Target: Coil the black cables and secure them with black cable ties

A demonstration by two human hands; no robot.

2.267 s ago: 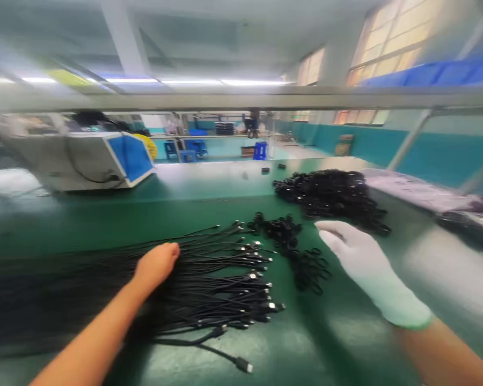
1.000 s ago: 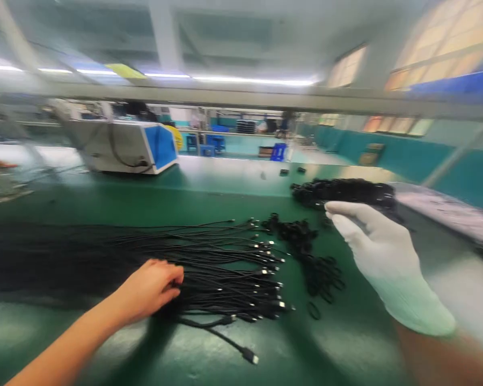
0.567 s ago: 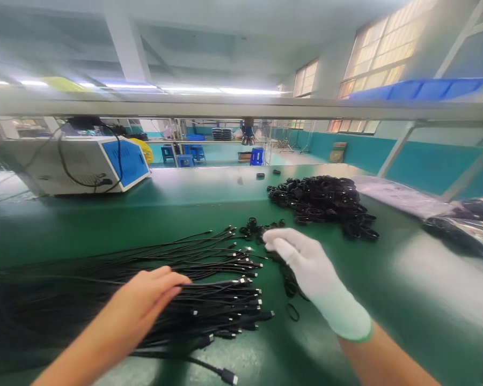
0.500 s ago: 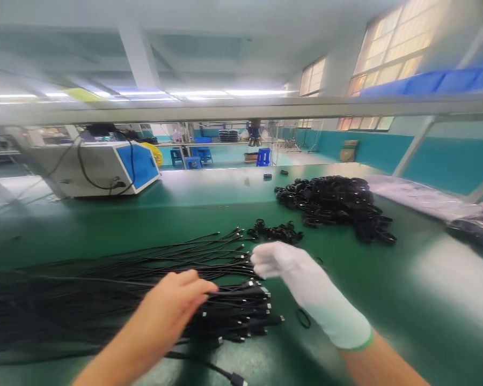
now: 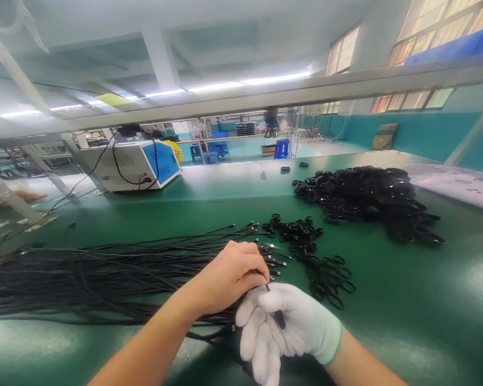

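Observation:
My bare left hand [image 5: 235, 273] is closed in a pinch at the near side of a bundle of black cables [image 5: 104, 273]. Just below its fingertips, my right hand [image 5: 285, 321], in a white glove, is turned palm up with the fingers half curled. A thin black cable [image 5: 280, 320] runs from the left fingertips under the right thumb, and its dark end lies against the glove's palm. Both hands grip it and nearly touch. Metal-tipped cable plugs [image 5: 279, 263] stick out past the left hand; others are hidden beneath the hands.
Thin black rings [image 5: 332, 279] and a small heap of black loops [image 5: 301, 233] lie right of the cables. Farther back is a big pile of black coils [image 5: 362, 195]. A white and blue machine [image 5: 137, 166] stands at the back left. A shelf beam [image 5: 241, 102] crosses above the green table.
My left hand has moved right and my gloved hand has come down beside it, turning palm up. A thin cable is now between them. The view has shifted and tilted.

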